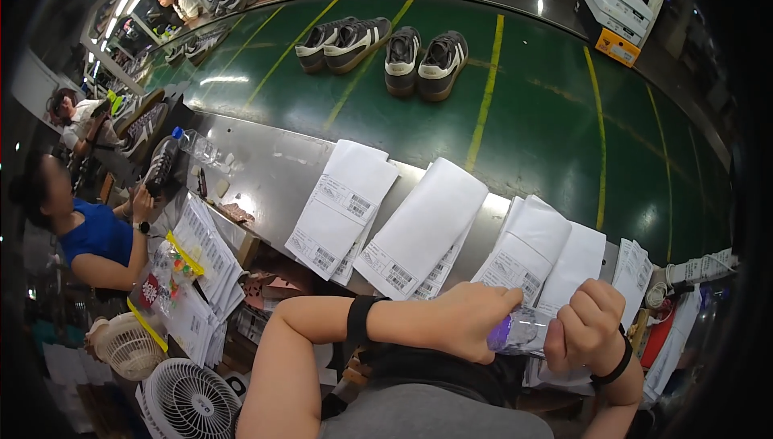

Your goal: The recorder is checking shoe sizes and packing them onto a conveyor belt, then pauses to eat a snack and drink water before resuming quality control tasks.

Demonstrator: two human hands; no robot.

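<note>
While the green conveyor belt (531, 117) carries two pairs of dark sneakers (378, 44) along its far side, both hands meet low over the near edge of the steel bench (266, 165). The left hand (471, 318) is wrapped around the purple-capped end of a clear plastic bottle (523, 330), and the right hand (588, 318) is clenched on its other end, so the bottle lies crosswise between them. Just beyond, white labelled paper sheets (419, 229) lie fanned along the bench. Off the bench's left end, a person in a blue top (97, 233) holds a dark bottle (161, 165); a white fan (189, 399) sits below.
</note>
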